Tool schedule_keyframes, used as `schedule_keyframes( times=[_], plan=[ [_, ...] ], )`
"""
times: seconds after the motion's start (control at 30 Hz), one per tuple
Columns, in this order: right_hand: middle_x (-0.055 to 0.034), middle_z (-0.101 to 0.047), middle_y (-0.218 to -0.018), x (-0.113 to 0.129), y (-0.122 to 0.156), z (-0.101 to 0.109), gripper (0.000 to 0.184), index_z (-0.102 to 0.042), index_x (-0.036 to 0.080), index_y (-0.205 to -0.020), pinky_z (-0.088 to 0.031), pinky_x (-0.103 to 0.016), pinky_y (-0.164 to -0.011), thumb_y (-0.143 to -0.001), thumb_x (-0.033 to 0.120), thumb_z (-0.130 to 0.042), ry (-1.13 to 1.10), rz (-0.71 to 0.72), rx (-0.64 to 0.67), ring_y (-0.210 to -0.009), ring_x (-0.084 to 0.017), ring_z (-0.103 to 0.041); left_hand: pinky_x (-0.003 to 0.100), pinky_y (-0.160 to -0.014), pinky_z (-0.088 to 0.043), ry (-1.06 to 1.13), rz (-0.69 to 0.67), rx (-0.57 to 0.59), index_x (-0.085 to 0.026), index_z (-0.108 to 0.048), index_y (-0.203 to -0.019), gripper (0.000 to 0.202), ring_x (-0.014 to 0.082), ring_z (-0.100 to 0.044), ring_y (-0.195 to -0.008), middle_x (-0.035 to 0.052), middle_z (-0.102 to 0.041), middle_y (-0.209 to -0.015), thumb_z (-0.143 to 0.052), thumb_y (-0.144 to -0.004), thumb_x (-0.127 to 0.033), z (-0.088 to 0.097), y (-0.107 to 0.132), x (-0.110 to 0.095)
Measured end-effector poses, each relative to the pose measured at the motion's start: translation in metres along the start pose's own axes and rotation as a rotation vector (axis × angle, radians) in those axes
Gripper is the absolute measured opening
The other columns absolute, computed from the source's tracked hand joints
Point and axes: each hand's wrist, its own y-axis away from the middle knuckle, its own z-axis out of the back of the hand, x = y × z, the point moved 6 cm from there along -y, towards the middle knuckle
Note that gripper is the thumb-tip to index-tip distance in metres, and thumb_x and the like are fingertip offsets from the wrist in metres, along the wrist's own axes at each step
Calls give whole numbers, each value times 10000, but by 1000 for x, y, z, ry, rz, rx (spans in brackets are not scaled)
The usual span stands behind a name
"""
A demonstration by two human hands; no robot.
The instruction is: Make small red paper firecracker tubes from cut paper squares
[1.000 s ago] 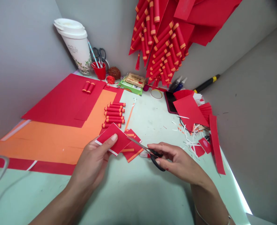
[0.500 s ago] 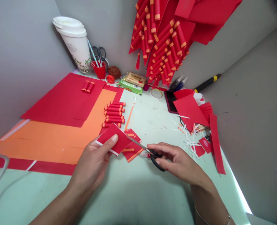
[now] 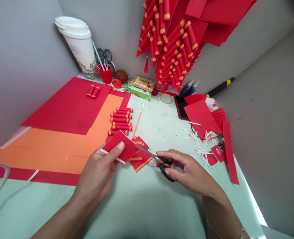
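Note:
Between thumb and fingers, my left hand (image 3: 104, 166) pinches a red paper piece (image 3: 127, 149) with a white strip along its lower edge. My right hand (image 3: 184, 169) holds black-handled scissors (image 3: 165, 166), fingers in the loops. Their blades lie at the right corner of the held paper; I cannot tell whether they touch it. Below the blades, a red paper square (image 3: 140, 164) with orange strips lies on the table. Just beyond my left hand, several red paper rolls with orange ends (image 3: 120, 121) lie in a row.
Red sheets (image 3: 67, 106) and an orange sheet (image 3: 49, 151) cover the table's left. A white lidded cup (image 3: 78, 49) and a red pot of tools (image 3: 104, 73) stand at the back. To the right are a phone (image 3: 180, 108), paper scraps (image 3: 203, 149) and a long red strip (image 3: 230, 152).
The scissor blades look slightly more apart at the paper's corner. Both hands keep nearly the same place and hold.

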Motion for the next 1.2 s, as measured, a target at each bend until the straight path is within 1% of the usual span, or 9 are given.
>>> schedule_keyframes(
  times=[0.13, 0.27, 0.43, 0.67, 0.83, 1.07, 1.2],
  plan=[
    [-5, -640, -1025, 1, 0, 0, 500, -653, 311, -1259, -473, -288, -763, -808, 100, -606, 13, -7, -1, -817, -140, -576, 382, -832, -616, -14, 2, 10, -183, -773, -1033, 268, 323, -738, -987, 94, -804, -1017, -769, -792, -299, -1, 0, 2],
    [-7, -642, -1013, 3, 0, 1, 505, -654, 313, -1264, -466, -293, -754, -814, 94, -593, 25, -20, -2, -816, -146, -575, 370, -837, -609, -12, 0, 38, -194, -774, -1033, 258, 311, -744, -968, 87, -806, -1019, -766, -795, -292, -2, 0, 2],
    [-7, -640, -987, 2, 0, 1, 491, -661, 316, -1259, -457, -292, -735, -822, 103, -594, 31, -21, -9, -811, -149, -567, 353, -823, -605, -18, -2, 33, -185, -787, -993, 247, 304, -748, -940, 87, -809, -992, -790, -773, -298, 0, -1, 4],
    [-9, -644, -973, 1, -1, 0, 464, -668, 301, -1251, -460, -280, -713, -832, 115, -598, 23, -6, -14, -796, -146, -564, 331, -818, -597, -21, 7, 52, -193, -786, -983, 210, 289, -740, -959, 73, -810, -982, -761, -802, -295, -1, 0, 5],
    [-8, -644, -970, -1, -2, -2, 474, -664, 314, -1261, -463, -270, -687, -838, 112, -592, 0, -4, -19, -782, -142, -569, 313, -797, -598, -24, 0, 47, -184, -782, -970, 201, 280, -737, -969, 72, -808, -995, -763, -801, -290, -1, -1, 4],
    [5, -598, -895, -4, -1, -2, 480, -672, 335, -1253, -431, -257, -643, -834, 112, -596, -27, -22, -25, -737, -136, -524, 347, -850, -589, -19, 3, 46, -189, -777, -1001, 246, 289, -741, -961, 79, -811, -984, -779, -785, -308, -2, 1, 4],
    [-5, -602, -914, -6, -2, -3, 469, -674, 328, -1247, -422, -259, -624, -832, 124, -596, -38, -32, -21, -724, -138, -505, 346, -842, -594, -18, 9, 28, -194, -785, -972, 236, 297, -740, -967, 83, -809, -992, -792, -769, -314, -1, 2, 4]
  ],
)
